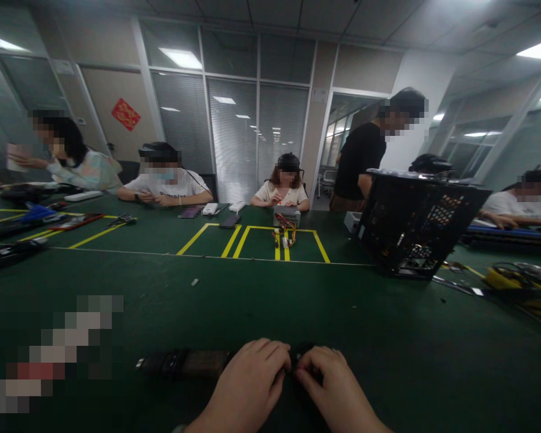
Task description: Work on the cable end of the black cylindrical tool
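A long dark flat device [184, 363] lies across the green table [261, 300] close to me. My left hand [247, 385] rests on its right part with the fingers curled down over it. My right hand [327, 385] sits beside it, fingertips pinched on the same dark part where both hands meet. What lies under the fingers is hidden.
A black open computer case [415, 225] stands at right, with tools and yellow cables [518, 285] beyond it. Yellow tape lines [252, 240] mark the table. A small power unit with coloured wires [285, 225] sits before a seated person. Several people sit around; one stands at right.
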Available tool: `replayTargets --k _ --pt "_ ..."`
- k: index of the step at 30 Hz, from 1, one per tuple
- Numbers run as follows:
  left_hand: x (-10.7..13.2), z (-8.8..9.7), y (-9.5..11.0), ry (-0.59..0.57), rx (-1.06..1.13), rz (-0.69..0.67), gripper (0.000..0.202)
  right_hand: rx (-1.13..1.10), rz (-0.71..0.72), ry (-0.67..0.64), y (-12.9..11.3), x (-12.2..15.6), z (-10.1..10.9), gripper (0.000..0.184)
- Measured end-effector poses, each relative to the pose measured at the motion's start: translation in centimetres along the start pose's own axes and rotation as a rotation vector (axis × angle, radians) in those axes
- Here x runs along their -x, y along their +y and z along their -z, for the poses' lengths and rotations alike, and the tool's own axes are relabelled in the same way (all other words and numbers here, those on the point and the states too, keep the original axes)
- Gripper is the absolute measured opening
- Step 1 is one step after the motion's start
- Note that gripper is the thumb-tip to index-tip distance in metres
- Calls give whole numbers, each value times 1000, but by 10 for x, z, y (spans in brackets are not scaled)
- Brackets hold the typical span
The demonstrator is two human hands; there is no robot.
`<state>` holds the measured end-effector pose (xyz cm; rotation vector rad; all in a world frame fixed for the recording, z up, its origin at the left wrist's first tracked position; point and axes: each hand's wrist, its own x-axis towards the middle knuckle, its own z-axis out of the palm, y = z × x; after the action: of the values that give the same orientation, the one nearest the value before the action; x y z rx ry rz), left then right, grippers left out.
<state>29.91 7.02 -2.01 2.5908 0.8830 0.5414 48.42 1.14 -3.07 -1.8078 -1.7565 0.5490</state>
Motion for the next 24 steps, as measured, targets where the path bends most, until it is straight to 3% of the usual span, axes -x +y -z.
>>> replayTargets --k 24 --pt "1 1 1 7 15 47 13 24 9 -20 -1 0 1 10"
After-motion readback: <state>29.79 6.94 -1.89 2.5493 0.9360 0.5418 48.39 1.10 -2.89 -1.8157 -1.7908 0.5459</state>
